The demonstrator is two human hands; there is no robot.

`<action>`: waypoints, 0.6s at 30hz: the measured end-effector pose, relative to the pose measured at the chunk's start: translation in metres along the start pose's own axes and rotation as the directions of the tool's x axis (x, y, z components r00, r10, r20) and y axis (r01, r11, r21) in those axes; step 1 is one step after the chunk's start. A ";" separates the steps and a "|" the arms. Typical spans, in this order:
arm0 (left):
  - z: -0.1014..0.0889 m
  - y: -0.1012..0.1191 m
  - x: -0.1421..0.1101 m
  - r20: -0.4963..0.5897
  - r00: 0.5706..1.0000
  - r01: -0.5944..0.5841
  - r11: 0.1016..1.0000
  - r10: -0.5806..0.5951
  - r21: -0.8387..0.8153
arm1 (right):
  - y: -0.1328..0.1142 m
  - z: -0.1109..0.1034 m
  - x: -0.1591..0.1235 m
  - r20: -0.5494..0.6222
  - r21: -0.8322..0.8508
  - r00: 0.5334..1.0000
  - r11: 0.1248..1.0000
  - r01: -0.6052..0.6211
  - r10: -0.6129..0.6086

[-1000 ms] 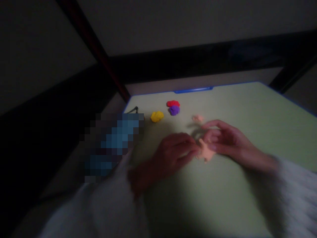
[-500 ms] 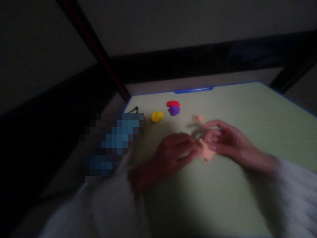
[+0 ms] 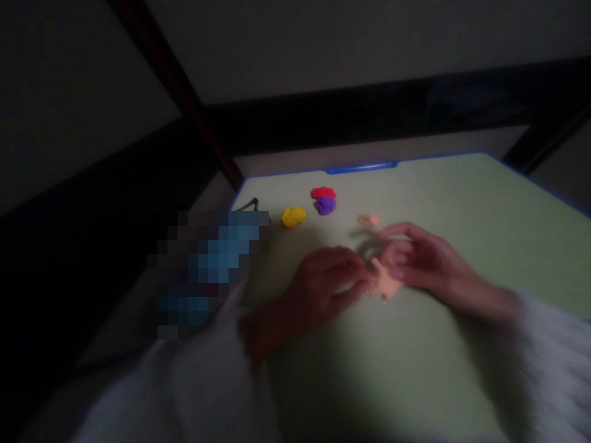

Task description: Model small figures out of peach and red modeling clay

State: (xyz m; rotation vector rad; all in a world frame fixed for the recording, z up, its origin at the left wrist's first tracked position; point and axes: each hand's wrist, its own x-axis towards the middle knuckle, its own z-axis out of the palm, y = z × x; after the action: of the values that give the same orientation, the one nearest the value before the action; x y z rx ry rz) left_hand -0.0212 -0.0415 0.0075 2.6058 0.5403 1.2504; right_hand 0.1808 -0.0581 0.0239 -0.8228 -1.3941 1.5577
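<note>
A flattened, irregular piece of peach modelling clay (image 3: 386, 283) with small points sticking out is held between my two hands, over the table. My right hand (image 3: 427, 258) pinches its right side between thumb and curled fingers, the forefinger arched above. On its left edge, the fingertips of my left hand (image 3: 325, 280) are pinched together against the clay; the exact contact is blurred. Just beyond my right hand lies a smaller peach lump of clay (image 3: 369, 220) on the table.
Farther back on the pale table (image 3: 443, 191) a red lump (image 3: 323, 192) touches a purple lump (image 3: 325, 205). A yellow lump (image 3: 293, 216) sits left of them. A blue handle-like strip (image 3: 361, 167) runs along the far edge. A pixelated bluish patch (image 3: 217, 261) covers the table's left side.
</note>
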 end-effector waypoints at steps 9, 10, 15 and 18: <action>0.000 -0.001 0.000 0.002 1.000 -0.017 1.000 0.017 0.007 | 0.000 0.000 0.000 0.004 0.030 1.000 1.000 0.004 -0.004; 0.000 -0.001 0.000 0.001 1.000 -0.016 1.000 0.016 0.010 | 0.000 0.000 0.000 0.002 0.028 1.000 1.000 0.003 -0.003; 0.000 0.000 0.000 -0.008 1.000 -0.013 1.000 0.013 0.015 | 0.000 0.000 0.000 -0.002 0.001 1.000 1.000 0.005 -0.005; 0.000 0.000 0.000 -0.004 1.000 -0.013 1.000 0.013 0.014 | 0.000 0.000 0.000 0.001 -0.001 1.000 1.000 0.000 0.000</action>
State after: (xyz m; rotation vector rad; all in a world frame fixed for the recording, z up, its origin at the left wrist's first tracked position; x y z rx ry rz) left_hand -0.0214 -0.0412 0.0074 2.6229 0.5361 1.2601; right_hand 0.1812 -0.0578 0.0241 -0.8227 -1.3955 1.5572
